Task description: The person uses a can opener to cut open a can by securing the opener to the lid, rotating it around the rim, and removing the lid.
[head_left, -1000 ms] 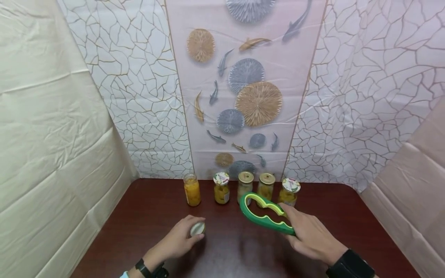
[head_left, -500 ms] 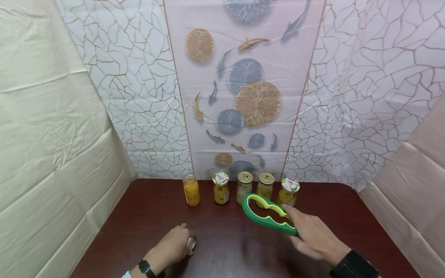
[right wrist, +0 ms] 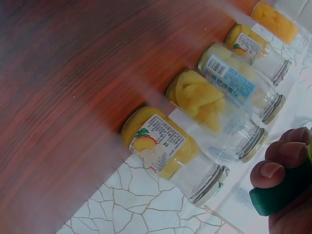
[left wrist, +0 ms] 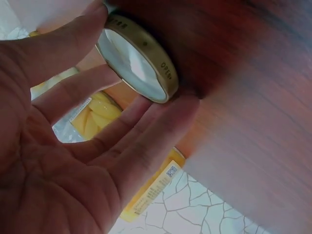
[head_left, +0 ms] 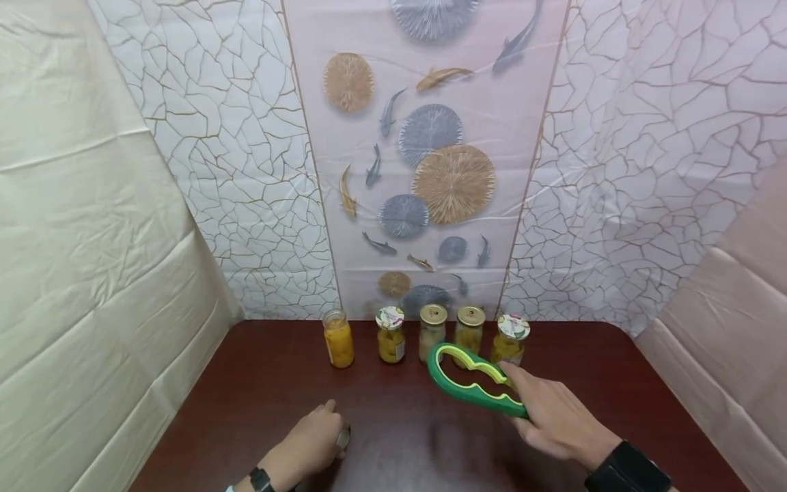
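My left hand (head_left: pixel 310 441) pinches a jar lid (left wrist: pixel 146 46) by its edge, low over the table near the front. The left wrist view shows the lid's gold rim printed "OPEN" and its white inside turned toward the palm; from the head, fingers cover most of it. My right hand (head_left: pixel 556 420) grips the handle end of a green jar opener (head_left: pixel 476 398), whose yellow-green scalloped loop points left, in front of the jars at right. At the back left stands a lidless jar (head_left: pixel 339 345) of orange-yellow fruit.
Right of the lidless jar, several lidded jars stand in a row: one with a patterned white lid (head_left: pixel 391 342), two with gold lids, and another patterned-lid jar (head_left: pixel 507 345) near my right hand. The dark red table (head_left: pixel 393 424) ends at a patterned wall cloth (head_left: pixel 270 225).
My left hand has drawn slightly left and toward me and turned over with the lid, which now shows less from the head. The right hand and jar opener have barely shifted.
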A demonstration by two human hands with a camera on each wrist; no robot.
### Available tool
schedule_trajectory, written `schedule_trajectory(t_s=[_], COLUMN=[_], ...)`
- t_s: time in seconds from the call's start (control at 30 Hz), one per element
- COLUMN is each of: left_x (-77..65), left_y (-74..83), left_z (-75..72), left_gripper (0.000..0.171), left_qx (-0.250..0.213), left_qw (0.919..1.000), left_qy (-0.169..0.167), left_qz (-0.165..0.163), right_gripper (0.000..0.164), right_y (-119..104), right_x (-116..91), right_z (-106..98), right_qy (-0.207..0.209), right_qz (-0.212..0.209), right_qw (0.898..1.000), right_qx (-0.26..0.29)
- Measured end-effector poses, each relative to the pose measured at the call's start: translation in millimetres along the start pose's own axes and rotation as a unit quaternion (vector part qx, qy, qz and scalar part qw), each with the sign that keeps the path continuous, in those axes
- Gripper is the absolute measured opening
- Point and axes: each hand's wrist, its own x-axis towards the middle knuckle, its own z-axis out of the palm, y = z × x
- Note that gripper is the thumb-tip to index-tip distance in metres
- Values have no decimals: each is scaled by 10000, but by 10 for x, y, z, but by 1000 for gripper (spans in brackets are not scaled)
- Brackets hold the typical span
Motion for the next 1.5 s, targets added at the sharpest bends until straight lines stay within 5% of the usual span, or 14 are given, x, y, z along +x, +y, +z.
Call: schedule_trajectory(t_s=[0.33, 0.83, 1.5], left_x=[87, 528, 778], left_y=[-92, -332, -386], left_z=[-23, -48, -90], left_gripper=[31, 27, 35], left_qx=[-289, -566, -1052], left_qw=[9995, 9963, 9912], left_qy=[80, 629, 701], left_qz=[-79, 146, -391], right_gripper=[74, 73, 75], right_y=[-20, -23, 14], right_x=[17, -13, -51], right_z=[19, 42, 111], right_qy=[224, 233, 320], right_qz=[-9, -30, -140], right_qw=[9997, 9997, 9987], right_qx=[-88, -110, -362])
